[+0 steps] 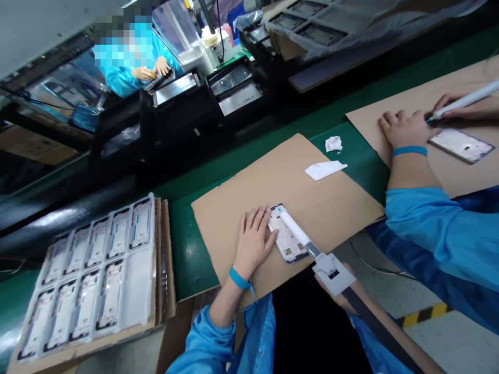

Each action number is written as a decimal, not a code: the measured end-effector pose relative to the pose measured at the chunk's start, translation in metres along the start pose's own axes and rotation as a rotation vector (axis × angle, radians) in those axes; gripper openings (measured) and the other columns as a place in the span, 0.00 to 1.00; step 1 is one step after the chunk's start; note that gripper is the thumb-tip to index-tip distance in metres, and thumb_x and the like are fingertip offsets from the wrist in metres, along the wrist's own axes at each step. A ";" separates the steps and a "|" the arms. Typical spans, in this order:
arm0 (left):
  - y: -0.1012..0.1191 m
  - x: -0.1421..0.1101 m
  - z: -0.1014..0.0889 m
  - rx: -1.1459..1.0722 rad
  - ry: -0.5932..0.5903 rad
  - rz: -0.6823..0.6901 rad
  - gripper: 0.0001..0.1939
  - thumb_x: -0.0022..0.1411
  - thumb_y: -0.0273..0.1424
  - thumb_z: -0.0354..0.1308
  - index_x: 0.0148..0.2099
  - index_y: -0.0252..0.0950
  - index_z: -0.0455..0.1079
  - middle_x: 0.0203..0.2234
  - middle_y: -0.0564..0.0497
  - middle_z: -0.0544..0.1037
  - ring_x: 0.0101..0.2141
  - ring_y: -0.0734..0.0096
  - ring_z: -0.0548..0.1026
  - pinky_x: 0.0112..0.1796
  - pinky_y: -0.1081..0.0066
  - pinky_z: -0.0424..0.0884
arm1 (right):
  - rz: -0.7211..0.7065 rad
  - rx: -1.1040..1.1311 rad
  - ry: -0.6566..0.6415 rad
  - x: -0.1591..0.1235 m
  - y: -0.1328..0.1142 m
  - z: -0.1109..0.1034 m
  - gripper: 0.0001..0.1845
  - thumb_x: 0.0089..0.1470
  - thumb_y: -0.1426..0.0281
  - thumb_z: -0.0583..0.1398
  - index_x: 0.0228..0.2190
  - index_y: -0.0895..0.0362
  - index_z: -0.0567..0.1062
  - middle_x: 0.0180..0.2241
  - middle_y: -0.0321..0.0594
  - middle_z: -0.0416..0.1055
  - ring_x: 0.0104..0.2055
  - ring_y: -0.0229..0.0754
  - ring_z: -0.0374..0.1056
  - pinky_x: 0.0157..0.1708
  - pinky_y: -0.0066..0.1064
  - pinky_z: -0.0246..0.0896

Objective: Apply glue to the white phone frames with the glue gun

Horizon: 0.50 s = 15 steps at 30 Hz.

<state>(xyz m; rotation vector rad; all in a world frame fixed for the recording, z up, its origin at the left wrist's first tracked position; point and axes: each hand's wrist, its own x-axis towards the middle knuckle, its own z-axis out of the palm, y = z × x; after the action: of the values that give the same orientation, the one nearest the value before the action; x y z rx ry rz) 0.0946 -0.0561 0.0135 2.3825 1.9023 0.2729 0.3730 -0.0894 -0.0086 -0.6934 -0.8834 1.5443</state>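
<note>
My left hand (253, 241) lies flat on the cardboard, its fingers stretched out and its thumb touching the left edge of a phone middle frame (289, 240). This frame is a thin silvery plate with a dark rim and small cut-outs. My right hand (343, 301) is closed around a white pen-shaped tool (295, 228), partly hidden behind the tool's pale grey block and dark strip. Its blue tip rests at or just above the frame's upper end. Beneath everything is a cardboard sheet (241, 182).
At left stands a white compartment tray (134, 288) of phone frames, stacked on cardboard; one compartment is bare. A folded white paper (325, 169) and a crumpled one (333, 144) lie ahead. A co-worker's hands (407, 130) work at right. Black bins (187, 111) and another person are across.
</note>
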 end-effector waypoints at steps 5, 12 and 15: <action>-0.001 0.000 0.001 -0.004 0.008 0.010 0.33 0.90 0.44 0.53 0.88 0.42 0.58 0.84 0.45 0.64 0.83 0.48 0.62 0.83 0.38 0.57 | 0.157 -0.201 0.030 0.004 -0.002 0.000 0.22 0.51 0.61 0.65 0.23 0.59 0.59 0.23 0.42 0.48 0.29 0.35 0.62 0.25 0.21 0.56; -0.001 0.000 0.003 -0.008 0.014 0.010 0.35 0.89 0.43 0.53 0.89 0.43 0.55 0.84 0.45 0.65 0.82 0.47 0.63 0.83 0.37 0.57 | -0.102 -0.515 -0.178 -0.026 0.018 -0.044 0.23 0.53 0.64 0.63 0.24 0.65 0.57 0.22 0.37 0.48 0.24 0.22 0.49 0.27 0.10 0.46; -0.001 -0.001 0.003 -0.008 0.008 0.007 0.36 0.89 0.43 0.54 0.90 0.44 0.54 0.84 0.45 0.65 0.82 0.48 0.63 0.83 0.37 0.57 | -0.204 -0.524 -0.232 -0.031 0.026 -0.045 0.21 0.55 0.67 0.62 0.24 0.66 0.57 0.22 0.36 0.48 0.24 0.21 0.48 0.28 0.09 0.45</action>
<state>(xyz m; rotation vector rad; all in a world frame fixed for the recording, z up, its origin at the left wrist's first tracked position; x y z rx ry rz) 0.0937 -0.0563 0.0107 2.3873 1.8934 0.2902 0.4015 -0.1139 -0.0560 -0.7710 -1.5164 1.2295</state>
